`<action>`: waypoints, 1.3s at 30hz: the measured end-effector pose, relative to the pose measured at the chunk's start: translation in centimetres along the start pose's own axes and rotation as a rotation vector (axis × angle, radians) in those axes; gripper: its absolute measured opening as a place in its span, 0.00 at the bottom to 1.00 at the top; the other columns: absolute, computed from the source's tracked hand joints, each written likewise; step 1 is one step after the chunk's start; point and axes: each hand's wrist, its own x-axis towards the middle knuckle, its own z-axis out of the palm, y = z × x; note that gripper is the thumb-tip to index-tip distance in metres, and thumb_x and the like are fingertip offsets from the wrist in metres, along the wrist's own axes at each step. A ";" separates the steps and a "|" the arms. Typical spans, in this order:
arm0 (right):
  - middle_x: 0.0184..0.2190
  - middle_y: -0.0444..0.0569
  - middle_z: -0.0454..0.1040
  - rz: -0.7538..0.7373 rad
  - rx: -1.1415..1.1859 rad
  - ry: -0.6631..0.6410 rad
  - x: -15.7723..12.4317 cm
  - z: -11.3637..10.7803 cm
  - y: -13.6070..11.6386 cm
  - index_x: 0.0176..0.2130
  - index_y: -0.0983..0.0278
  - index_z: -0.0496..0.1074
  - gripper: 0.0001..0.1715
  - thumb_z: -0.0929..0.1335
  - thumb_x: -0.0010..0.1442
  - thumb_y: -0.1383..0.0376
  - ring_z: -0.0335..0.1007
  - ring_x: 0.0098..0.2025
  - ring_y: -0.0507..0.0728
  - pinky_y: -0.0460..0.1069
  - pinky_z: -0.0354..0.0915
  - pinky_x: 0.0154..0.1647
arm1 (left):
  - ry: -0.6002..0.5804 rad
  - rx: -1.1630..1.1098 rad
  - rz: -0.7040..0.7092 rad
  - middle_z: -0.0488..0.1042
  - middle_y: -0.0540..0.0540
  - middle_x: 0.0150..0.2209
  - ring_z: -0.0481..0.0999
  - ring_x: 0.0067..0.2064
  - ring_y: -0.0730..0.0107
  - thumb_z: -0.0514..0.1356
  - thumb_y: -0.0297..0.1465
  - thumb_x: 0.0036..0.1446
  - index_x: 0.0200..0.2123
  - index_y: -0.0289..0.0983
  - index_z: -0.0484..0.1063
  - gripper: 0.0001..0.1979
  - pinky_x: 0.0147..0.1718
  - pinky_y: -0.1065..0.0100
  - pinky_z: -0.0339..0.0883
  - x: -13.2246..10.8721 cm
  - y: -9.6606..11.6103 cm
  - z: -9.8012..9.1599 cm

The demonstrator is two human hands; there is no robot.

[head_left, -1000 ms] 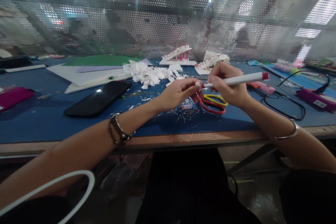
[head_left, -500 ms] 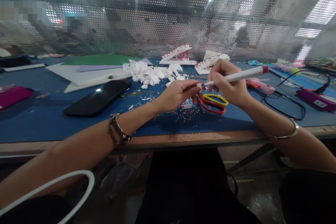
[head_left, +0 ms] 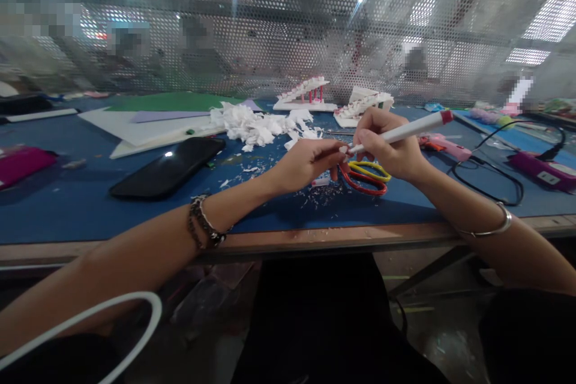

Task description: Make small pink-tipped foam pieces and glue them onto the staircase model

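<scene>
Gripping a white marker (head_left: 416,126) with a dark red end, the person's right hand (head_left: 390,149) is folded around its barrel, the tip meeting, or nearly meeting, a small white piece (head_left: 344,149) that the left hand (head_left: 306,163) pinches between thumb and fingers; too little of it shows to tell its shape. With the clock face centred on that piece, the marker slants back toward between two and three o'clock. Just below, at five o'clock, a red loop (head_left: 371,192) and a yellow loop (head_left: 387,176) lie on the blue tabletop (head_left: 270,216), and at seven a small whitish tube (head_left: 321,182) rests among fine shavings (head_left: 330,195). Between nine and ten sits a heap of white scraps (head_left: 252,126), with a flat black slab (head_left: 168,169) at nine, farther out. One stepped white model (head_left: 306,96) stands at eleven and a second stepped model (head_left: 365,105) at one, while a pink glue gun (head_left: 452,147) lies at three, beyond the right hand
</scene>
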 end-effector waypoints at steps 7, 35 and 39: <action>0.18 0.39 0.63 0.003 0.032 0.009 0.1 -0.1 0.2 0.26 0.64 0.61 0.09 0.61 0.57 0.67 0.57 0.17 0.44 0.41 0.55 0.16 | -0.001 -0.007 -0.003 0.74 0.47 0.29 0.71 0.24 0.80 0.51 0.33 0.59 0.36 0.32 0.69 0.11 0.27 0.75 0.65 -0.1 0.1 0.1; 0.20 0.40 0.60 -0.039 -0.138 0.109 -0.1 0.2 0.1 0.25 0.63 0.60 0.07 0.61 0.55 0.69 0.57 0.22 0.46 0.44 0.56 0.21 | 0.117 -0.346 -0.078 0.76 0.45 0.37 0.75 0.33 0.76 0.58 0.29 0.53 0.47 0.32 0.69 0.17 0.37 0.71 0.70 0.3 -0.5 0.2; 0.20 0.40 0.62 -0.056 -0.213 0.117 -0.1 0.3 -0.1 0.25 0.63 0.61 0.07 0.61 0.54 0.70 0.57 0.22 0.46 0.44 0.56 0.22 | 0.119 -0.543 -0.134 0.76 0.46 0.39 0.75 0.37 0.74 0.59 0.31 0.53 0.45 0.36 0.72 0.15 0.40 0.69 0.70 0.3 -0.7 0.1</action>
